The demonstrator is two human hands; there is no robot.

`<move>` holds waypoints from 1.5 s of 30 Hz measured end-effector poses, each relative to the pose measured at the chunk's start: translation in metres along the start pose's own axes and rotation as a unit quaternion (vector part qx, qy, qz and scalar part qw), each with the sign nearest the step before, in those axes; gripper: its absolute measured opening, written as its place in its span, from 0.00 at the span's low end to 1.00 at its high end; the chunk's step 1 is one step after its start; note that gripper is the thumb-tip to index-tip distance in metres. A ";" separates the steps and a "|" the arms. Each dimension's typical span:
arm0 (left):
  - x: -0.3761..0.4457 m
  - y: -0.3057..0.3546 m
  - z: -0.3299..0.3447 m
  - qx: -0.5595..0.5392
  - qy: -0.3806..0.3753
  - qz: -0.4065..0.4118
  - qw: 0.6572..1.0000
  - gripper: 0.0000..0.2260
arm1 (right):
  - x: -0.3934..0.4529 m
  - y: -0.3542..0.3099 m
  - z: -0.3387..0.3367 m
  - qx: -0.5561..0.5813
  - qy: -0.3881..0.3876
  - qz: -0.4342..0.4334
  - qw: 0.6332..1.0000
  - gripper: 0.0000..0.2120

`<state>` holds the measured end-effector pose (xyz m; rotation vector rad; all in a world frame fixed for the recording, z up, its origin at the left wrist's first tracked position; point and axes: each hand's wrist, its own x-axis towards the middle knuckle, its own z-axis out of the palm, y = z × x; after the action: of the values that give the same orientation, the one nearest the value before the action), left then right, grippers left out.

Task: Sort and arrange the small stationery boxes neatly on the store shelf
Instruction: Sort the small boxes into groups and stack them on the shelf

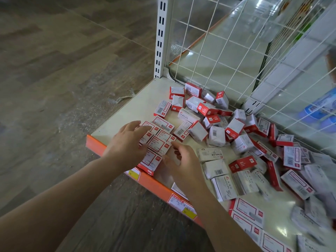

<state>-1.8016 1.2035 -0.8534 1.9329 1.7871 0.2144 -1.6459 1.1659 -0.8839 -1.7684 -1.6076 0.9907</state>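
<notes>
Several small red-and-white stationery boxes lie flat in a tight cluster (158, 141) near the front left of the cream shelf (127, 113). My left hand (125, 142) rests on the cluster's left side, fingers spread over the boxes. Against its right side sits my right hand (183, 160), fingers curled and touching the edge of a box. I cannot tell whether either hand grips a box. A loose heap of red and white boxes (234, 131) sprawls over the middle and right of the shelf, many tipped or on their sides.
An orange price rail (154, 184) with labels runs along the shelf's front edge. A white slotted upright (161, 37) and a wire grid back panel (236, 42) bound the rear. Wooden floor lies to the left and below.
</notes>
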 end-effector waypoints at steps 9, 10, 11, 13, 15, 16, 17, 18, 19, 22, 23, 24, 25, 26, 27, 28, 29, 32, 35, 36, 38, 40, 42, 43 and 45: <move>-0.020 0.037 0.014 -0.007 -0.004 0.117 0.993 0.15 | -0.027 0.026 -0.055 0.014 0.085 0.044 0.995 0.13; -0.023 0.043 0.017 -0.013 -0.015 0.122 0.992 0.14 | -0.029 0.029 -0.062 0.017 0.092 0.051 0.994 0.12; -0.025 0.048 0.020 -0.017 -0.028 0.125 0.992 0.13 | -0.032 0.032 -0.068 0.017 0.100 0.057 0.993 0.12; -0.030 0.059 0.027 -0.013 -0.055 0.134 0.989 0.13 | -0.037 0.038 -0.079 0.004 0.112 0.068 0.991 0.12; -0.034 0.067 0.033 -0.001 -0.080 0.144 0.986 0.12 | -0.043 0.045 -0.089 -0.018 0.118 0.081 0.990 0.11; -0.035 0.070 0.036 0.006 -0.092 0.146 0.985 0.12 | -0.046 0.048 -0.093 -0.032 0.115 0.091 0.989 0.11; -0.036 0.074 0.039 0.016 -0.104 0.148 0.983 0.12 | -0.049 0.051 -0.097 -0.047 0.105 0.101 0.988 0.12; -0.038 0.077 0.041 0.030 -0.119 0.151 0.981 0.13 | -0.052 0.053 -0.100 -0.067 0.091 0.109 0.988 0.13; -0.039 0.081 0.043 0.054 -0.137 0.157 0.976 0.13 | -0.055 0.055 -0.102 -0.089 0.074 0.119 0.986 0.13; -0.044 0.089 0.049 0.154 -0.173 0.186 0.955 0.15 | -0.062 0.060 -0.104 -0.121 0.040 0.152 0.980 0.12; -0.044 0.090 0.050 0.171 -0.176 0.190 0.951 0.15 | -0.063 0.061 -0.103 -0.128 0.037 0.163 0.978 0.11; -0.045 0.090 0.051 0.181 -0.178 0.190 0.948 0.14 | -0.064 0.062 -0.101 -0.146 0.036 0.166 0.975 0.11; -0.045 0.090 0.051 0.186 -0.178 0.189 0.948 0.14 | -0.064 0.064 -0.098 -0.175 0.033 0.164 0.970 0.11; -0.046 0.090 0.050 0.187 -0.180 0.188 0.947 0.15 | -0.064 0.065 -0.096 -0.208 0.030 0.156 0.965 0.12; -0.046 0.089 0.050 0.186 -0.183 0.187 0.947 0.15 | -0.065 0.065 -0.094 -0.235 0.027 0.148 0.960 0.13; -0.047 0.089 0.049 0.182 -0.186 0.186 0.947 0.16 | -0.065 0.064 -0.093 -0.251 0.027 0.141 0.957 0.13; -0.048 0.089 0.048 0.178 -0.190 0.185 0.948 0.16 | -0.066 0.064 -0.093 -0.259 0.028 0.137 0.956 0.13; -0.050 0.088 0.047 0.155 -0.194 0.178 0.952 0.17 | -0.066 0.064 -0.092 -0.270 0.032 0.124 0.954 0.13; -0.050 0.085 0.047 0.115 -0.195 0.154 0.962 0.17 | -0.064 0.064 -0.094 -0.204 0.041 0.150 0.967 0.15; -0.050 0.085 0.047 0.100 -0.193 0.144 0.965 0.17 | -0.064 0.064 -0.095 -0.180 0.050 0.151 0.971 0.16; -0.048 0.086 0.048 0.058 -0.180 0.120 0.975 0.17 | -0.067 0.060 -0.100 -0.156 0.060 0.135 0.977 0.18; -0.045 0.089 0.048 -0.022 -0.172 0.088 0.981 0.16 | -0.071 0.053 -0.105 -0.133 0.060 0.099 0.984 0.21; -0.042 0.093 0.047 -0.132 -0.178 0.055 0.974 0.17 | -0.073 0.044 -0.109 -0.107 0.063 0.058 0.991 0.24; -0.041 0.096 0.045 -0.183 -0.179 0.040 0.966 0.17 | -0.074 0.038 -0.109 -0.099 0.068 0.034 0.992 0.25; -0.040 0.100 0.041 -0.270 -0.175 0.008 0.947 0.17 | -0.075 0.032 -0.108 -0.095 0.078 -0.008 0.992 0.26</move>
<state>-1.6995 1.1532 -0.8347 1.4835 1.3086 0.3077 -1.5406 1.0961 -0.8348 -1.9034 -1.6593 0.6908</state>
